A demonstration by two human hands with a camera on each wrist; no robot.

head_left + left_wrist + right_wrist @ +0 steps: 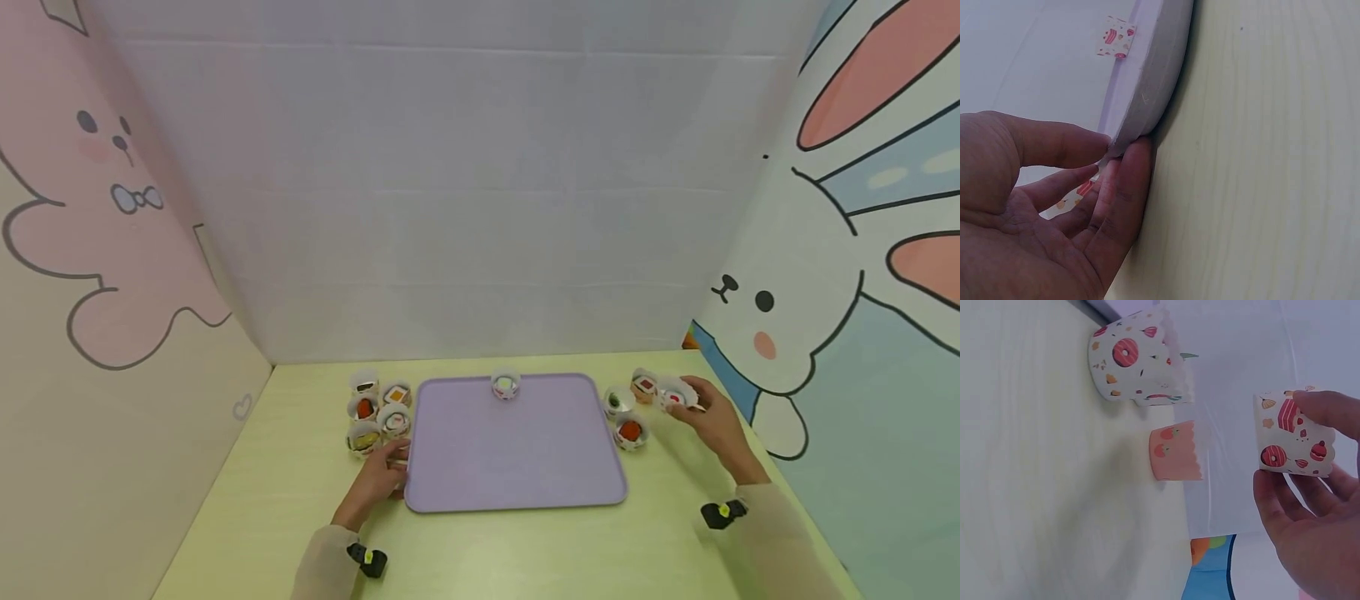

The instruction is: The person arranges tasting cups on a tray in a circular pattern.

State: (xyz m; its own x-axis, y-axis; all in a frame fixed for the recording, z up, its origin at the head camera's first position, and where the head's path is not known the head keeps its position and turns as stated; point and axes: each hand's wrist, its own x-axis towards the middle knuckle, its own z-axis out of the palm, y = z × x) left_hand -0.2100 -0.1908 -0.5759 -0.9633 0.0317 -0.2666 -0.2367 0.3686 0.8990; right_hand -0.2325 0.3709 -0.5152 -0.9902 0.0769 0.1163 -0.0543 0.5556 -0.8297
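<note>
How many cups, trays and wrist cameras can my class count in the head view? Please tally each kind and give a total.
Cups: 10, counting the one held up on the right
Tray: 1
Wrist cameras: 2
Total: 13

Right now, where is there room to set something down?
Free: the tray, nearer than its lone cup; the table in front, between the sleeves. Crowded: left of the tray, by clustered cups and the left hand; right, by more cups and the right hand.
</note>
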